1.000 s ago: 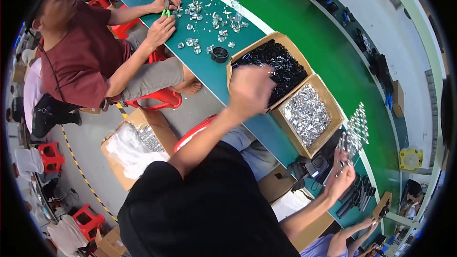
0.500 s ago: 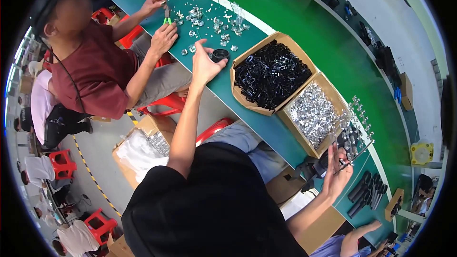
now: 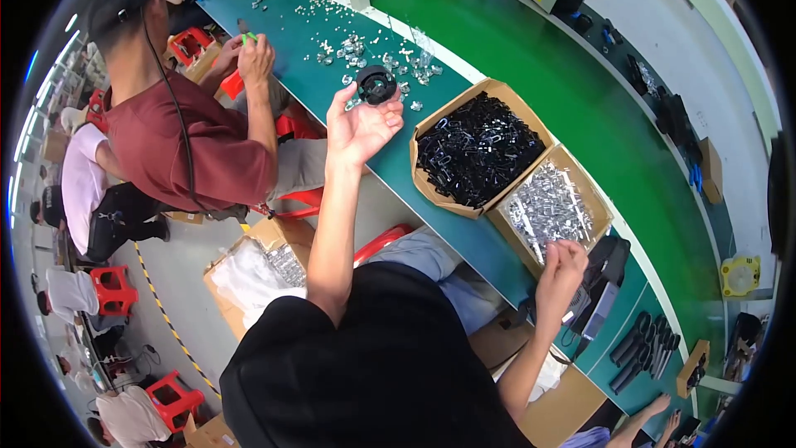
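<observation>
My left hand is raised palm up over the table edge, its fingers curled around a round black plastic part. The part's notched face, with a dark hollow in the middle, now points up. My right hand is at the near right corner of a cardboard box of small silvery metal pieces. Thumb and fingertips there are pinched together; what they hold, if anything, is too small to make out. Left of that box stands a larger carton of black clip-like loops.
A black electric device lies right of my right hand, with black tubular handles beyond. Clear and silvery pieces are scattered at the far left. A co-worker in a dark red shirt sits at left, holding green-handled pliers.
My left hand has turned over, tipping the black part's face upward. My right hand has moved left to the silvery box; the thin rod and shiny strands it held no longer show.
</observation>
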A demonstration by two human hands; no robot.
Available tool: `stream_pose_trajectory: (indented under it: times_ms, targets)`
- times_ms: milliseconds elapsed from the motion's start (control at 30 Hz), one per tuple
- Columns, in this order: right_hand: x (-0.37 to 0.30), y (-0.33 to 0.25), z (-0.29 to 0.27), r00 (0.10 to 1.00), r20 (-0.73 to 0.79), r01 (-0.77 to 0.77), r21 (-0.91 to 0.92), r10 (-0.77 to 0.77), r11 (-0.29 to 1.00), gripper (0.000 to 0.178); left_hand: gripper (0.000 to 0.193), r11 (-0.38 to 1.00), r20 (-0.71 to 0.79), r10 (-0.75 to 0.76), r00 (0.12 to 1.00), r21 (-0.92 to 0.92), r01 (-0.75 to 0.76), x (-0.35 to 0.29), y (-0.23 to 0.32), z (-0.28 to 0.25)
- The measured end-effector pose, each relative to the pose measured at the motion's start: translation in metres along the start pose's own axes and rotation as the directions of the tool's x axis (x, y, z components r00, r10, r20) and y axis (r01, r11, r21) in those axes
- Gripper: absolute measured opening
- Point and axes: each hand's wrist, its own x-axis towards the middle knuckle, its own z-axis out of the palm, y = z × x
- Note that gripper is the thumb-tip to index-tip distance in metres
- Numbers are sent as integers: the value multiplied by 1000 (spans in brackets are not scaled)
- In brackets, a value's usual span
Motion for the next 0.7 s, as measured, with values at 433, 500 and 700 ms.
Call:
stream_pose_trajectory:
  times_ms: [433,500,700]
  targets:
    - [0,-1,-1,979,205,-8,14,5,1000,20,47,877,20,235,972,426,-221,6,-35,15]
    - [1,-1,0,978,210,-9,38,1,999,20,53,757,33,341,940,583,-295,4,-35,13]
    - [-5,5,5,989,148,20,-36,-14,999,23,71,602,2,476,880,728,-328,1,-34,1]
